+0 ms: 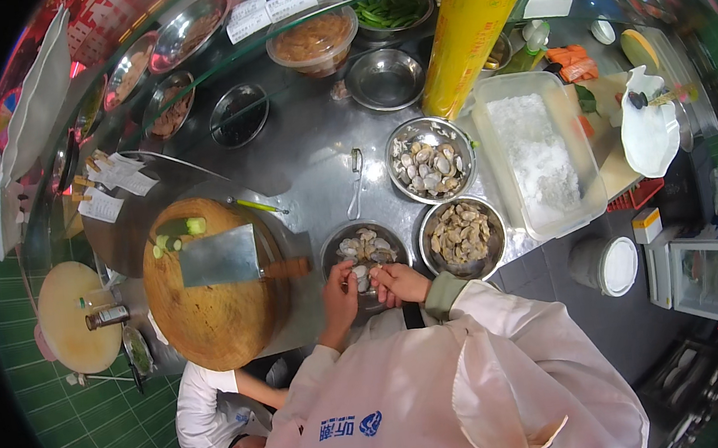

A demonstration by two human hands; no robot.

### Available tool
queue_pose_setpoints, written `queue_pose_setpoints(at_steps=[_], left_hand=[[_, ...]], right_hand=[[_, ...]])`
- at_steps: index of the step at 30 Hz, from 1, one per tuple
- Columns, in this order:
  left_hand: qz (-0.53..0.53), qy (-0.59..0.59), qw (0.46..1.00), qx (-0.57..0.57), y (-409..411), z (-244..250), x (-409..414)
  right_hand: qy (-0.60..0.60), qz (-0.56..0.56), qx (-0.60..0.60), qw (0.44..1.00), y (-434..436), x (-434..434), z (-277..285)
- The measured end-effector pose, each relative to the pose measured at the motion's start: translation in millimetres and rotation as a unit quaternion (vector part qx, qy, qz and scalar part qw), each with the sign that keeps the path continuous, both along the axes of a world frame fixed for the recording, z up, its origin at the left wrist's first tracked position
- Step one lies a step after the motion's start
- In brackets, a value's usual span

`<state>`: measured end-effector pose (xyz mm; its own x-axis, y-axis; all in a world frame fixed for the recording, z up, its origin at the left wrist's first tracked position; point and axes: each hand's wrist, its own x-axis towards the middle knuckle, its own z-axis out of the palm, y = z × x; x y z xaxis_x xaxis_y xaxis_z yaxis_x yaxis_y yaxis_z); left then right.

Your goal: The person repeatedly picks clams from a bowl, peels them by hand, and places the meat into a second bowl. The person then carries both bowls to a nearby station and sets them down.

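Observation:
Over a steel bowl point(328, 247) of clams point(369, 244) at the counter's near edge, my left hand point(341, 293) holds a clam point(361, 276) between thumb and fingers. Close on its right, my right hand point(400, 282) has thumb and forefinger pinched together at the clam's edge; whether they grip a small piece I cannot tell. Two more steel bowls stand to the right: one has clam shells point(428, 167), the nearer one shucked clam meat point(460, 233). A metal peeler point(356, 183) lies on the counter beyond my hands.
On the left, a cleaver point(221, 257) and cut cucumber point(181, 227) lie on a round wooden chopping block point(212, 325). A plastic tub of ice point(539, 159) and a yellow roll of cling film point(476, 28) stand right. A co-worker in white point(204, 404) is at lower left.

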<state>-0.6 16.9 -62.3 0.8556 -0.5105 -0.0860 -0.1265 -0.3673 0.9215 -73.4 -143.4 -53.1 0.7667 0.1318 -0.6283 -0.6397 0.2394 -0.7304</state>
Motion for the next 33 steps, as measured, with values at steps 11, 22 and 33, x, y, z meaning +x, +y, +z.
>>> queue_pose_setpoints(at_steps=[11, 22, 33], left_hand=[[-0.088, 0.154, 0.984, -0.011, -0.8, 12.5, 2.1], [0.07, 0.452, 0.877, -0.148, -3.9, 6.3, 8.2], [0.169, 0.231, 0.956, -0.061, 17.6, -50.5, 15.3]], right_hand=[[0.005, 0.063, 0.059, 0.996, -4.8, -1.6, -10.0], [-0.077, 0.054, -0.143, 0.985, -12.5, 15.2, 5.2], [0.157, -0.018, 0.296, 0.942, -27.5, 30.1, 30.0]])
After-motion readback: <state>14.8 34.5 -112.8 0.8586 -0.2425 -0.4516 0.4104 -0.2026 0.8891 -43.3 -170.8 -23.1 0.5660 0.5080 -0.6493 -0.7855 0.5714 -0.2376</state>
